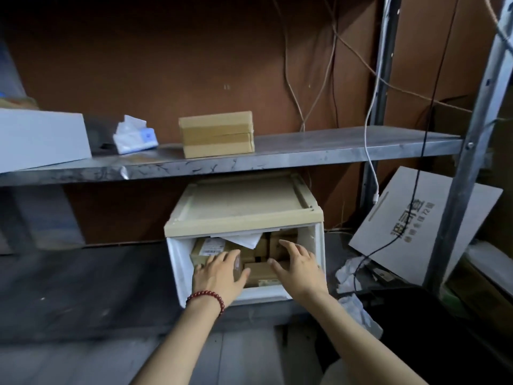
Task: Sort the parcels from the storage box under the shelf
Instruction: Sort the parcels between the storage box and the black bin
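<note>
Here, left hand (219,273) and right hand (299,266) at the storage box (176,262) mouth.

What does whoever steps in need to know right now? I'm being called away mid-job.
Hands: left hand open, fingers on the parcels inside the storage box; right hand open, spread over them. Nothing is gripped yet.
The box sits under the shelf, front open, packed with brown parcels.
One taped carton stands on the shelf; whether it came from the box is unclear.
Left to do: pull out and sort every parcel.
</note>
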`<state>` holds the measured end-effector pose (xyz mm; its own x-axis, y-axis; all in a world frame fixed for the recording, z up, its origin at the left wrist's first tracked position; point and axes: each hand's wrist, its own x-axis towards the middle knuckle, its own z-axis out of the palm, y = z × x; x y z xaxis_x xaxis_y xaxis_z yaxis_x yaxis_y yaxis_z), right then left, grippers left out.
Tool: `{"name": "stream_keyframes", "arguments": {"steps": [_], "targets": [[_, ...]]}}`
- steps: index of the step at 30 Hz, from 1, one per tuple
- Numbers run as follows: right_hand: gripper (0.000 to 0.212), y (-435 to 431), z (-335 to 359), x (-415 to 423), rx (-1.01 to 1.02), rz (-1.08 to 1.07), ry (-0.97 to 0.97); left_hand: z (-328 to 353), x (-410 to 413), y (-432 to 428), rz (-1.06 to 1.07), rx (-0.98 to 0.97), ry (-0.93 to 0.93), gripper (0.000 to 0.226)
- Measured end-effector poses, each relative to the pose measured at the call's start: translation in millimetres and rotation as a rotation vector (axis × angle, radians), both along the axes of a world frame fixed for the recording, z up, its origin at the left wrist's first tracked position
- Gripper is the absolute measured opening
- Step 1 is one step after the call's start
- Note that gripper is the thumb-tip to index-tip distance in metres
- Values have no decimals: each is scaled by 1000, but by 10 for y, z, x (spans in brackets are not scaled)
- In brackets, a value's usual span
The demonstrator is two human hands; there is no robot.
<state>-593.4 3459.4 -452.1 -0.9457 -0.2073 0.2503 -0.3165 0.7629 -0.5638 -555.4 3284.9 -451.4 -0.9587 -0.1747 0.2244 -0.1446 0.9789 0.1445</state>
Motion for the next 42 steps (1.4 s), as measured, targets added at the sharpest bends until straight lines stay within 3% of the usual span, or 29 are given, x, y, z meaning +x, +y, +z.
{"name": "stream_keyframes", "arguments": {"steps": [4,9,18,26,39,42], "targets": [[53,-242,-128,94,-31,26,-96,-92,255,-404,106,-2,-69,59],[52,-295,-205,-8,27,9,-159,-177,303,-605,203,158,-85,59],[51,-494,-410,-310,-87,-14,-206,-362,-169,-558,161,238,-118,63],[50,-779,-527,-605,-95,44,-186,-409,-648,-502,130,498,-72,64],[58,-952,-783,-1230,-99,-87,-213,-813,-1484,-913,134,465,-79,66],[54,-1097,-865,-1343,-123,-120,-209,-908,-1646,-997,131,377,-109,66]]}}
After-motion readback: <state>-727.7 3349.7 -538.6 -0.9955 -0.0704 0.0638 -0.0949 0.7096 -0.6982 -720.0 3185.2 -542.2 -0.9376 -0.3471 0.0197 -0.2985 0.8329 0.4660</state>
